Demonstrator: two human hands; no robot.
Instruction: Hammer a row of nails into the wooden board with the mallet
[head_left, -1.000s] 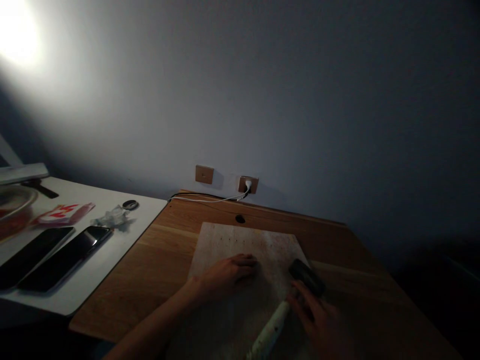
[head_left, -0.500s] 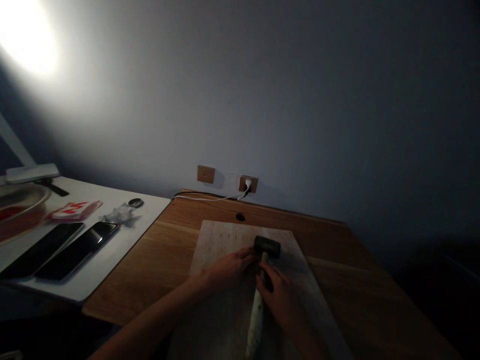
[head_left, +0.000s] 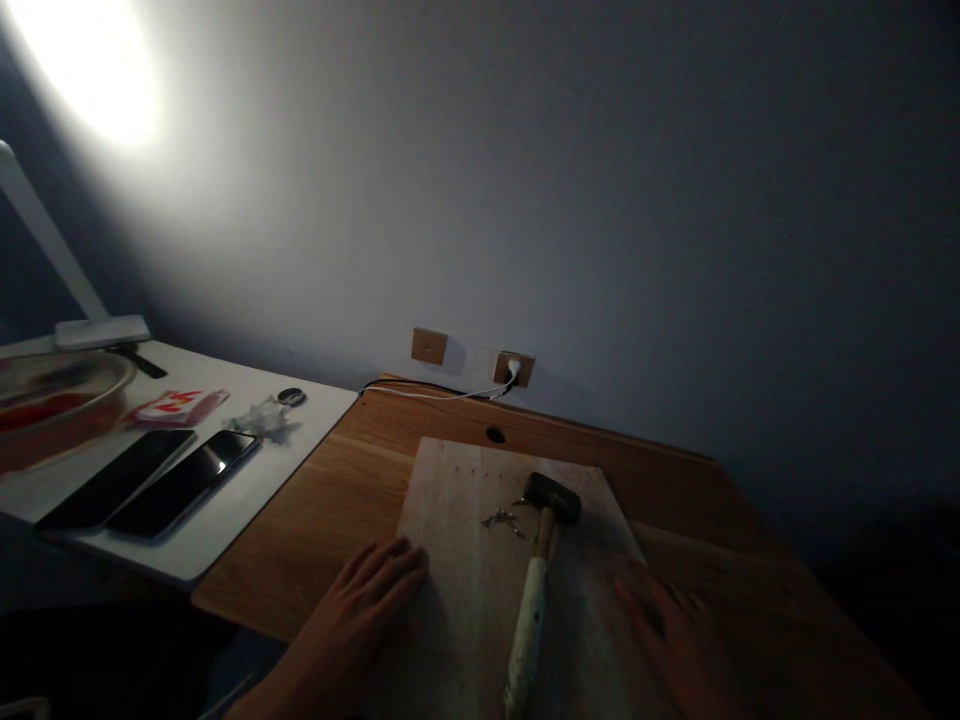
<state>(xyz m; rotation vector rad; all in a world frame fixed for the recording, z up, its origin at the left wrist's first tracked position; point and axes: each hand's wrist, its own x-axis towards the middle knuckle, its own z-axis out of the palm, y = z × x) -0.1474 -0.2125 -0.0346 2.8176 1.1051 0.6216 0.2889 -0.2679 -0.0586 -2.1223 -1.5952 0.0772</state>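
A mallet with a dark head and a pale, worn handle lies on a light wooden board, its head toward the wall. Just left of the head is a small pile of metal nails or screws; they are too small to tell which. At the board's left edge rests my left hand, fingers stretched out and holding nothing. My right hand is at the board's right edge, somewhat blurred, with thumb and fingers apart and nothing in it. Neither hand touches the mallet.
The board lies on a brown wooden table. A white table adjoins it at left, bearing two phones, a red-and-white packet, crumpled clear plastic and a clear bowl. Cables run along the wall.
Both hands have left the mallet and moved apart to the board's two sides. The pile of small metal pieces now shows. The view has shifted slightly left.
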